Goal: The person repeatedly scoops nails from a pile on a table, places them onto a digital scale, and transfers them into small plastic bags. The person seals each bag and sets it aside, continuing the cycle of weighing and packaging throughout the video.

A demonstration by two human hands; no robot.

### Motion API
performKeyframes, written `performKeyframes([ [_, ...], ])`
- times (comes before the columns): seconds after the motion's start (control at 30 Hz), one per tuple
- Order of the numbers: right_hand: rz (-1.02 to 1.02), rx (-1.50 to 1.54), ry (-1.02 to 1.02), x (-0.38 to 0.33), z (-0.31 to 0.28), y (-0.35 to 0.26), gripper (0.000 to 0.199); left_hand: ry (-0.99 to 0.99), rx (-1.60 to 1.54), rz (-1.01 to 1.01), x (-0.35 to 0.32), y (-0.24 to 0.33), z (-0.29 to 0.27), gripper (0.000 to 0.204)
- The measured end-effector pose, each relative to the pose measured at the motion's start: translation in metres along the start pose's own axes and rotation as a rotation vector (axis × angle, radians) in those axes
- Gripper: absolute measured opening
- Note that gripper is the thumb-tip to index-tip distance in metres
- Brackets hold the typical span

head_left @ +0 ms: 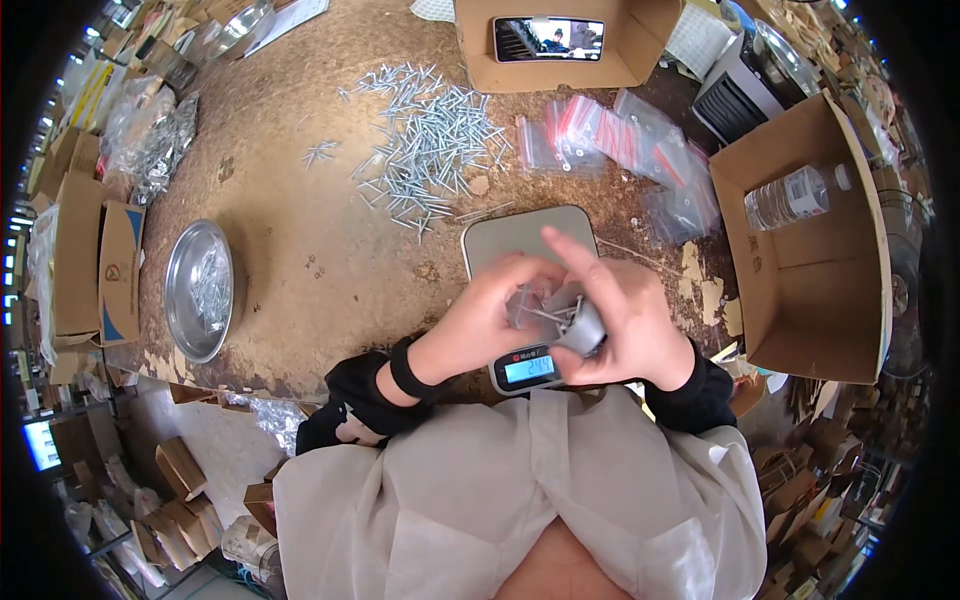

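Both of my hands are over a small digital scale (pixel 508 236) with a lit display at its near edge. My left hand (pixel 490 310) pinches a clear plastic zip bag (pixel 528 307) by its mouth. In my right hand (pixel 635 312) is a small metal cup (pixel 586 332), tilted toward the bag, with the index finger stretched out. Several silver screws (pixel 567 313) show at the cup's lip, against the bag's opening. Beyond the scale lies a loose heap of silver screws (pixel 435 140). Right of the heap, empty zip bags with red strips (pixel 605 135) overlap each other.
At the left stands a steel bowl (pixel 172 290) with filled clear bags inside. An open carton (pixel 800 300) holding a plastic bottle (pixel 795 197) stands at the right. A phone (pixel 549 40) leans in another carton (pixel 630 75) at the back. Crumpled plastic (pixel 150 140) lies far left.
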State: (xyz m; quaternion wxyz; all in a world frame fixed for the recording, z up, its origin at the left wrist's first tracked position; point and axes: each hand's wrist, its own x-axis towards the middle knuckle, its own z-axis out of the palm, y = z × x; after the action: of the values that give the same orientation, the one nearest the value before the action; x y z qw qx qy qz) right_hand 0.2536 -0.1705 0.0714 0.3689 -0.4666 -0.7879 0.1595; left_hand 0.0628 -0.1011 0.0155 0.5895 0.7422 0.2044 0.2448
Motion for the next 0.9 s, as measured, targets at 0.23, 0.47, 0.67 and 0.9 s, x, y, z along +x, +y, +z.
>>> performKeyframes([
  [0.23, 0.143, -0.075, -0.156, 0.004, -0.005, -0.008, 0.09, -0.144, -0.373, -0.081, -0.001, -0.002, 0.014, 0.063],
  [0.47, 0.226, 0.039, -0.107, 0.0, -0.004, -0.001, 0.081, -0.229, -0.451, -0.223, -0.004, -0.015, 0.01, 0.068],
  [0.67, 0.374, 0.338, -0.103, -0.004, -0.007, 0.007, 0.073, -0.224, -0.507, -0.199, -0.002, -0.008, 0.013, 0.063],
  [0.9, 0.448, 0.657, -0.071, -0.008, -0.007, 0.01, 0.077, -0.115, -0.485, -0.108, -0.002, -0.003, 0.019, 0.038],
])
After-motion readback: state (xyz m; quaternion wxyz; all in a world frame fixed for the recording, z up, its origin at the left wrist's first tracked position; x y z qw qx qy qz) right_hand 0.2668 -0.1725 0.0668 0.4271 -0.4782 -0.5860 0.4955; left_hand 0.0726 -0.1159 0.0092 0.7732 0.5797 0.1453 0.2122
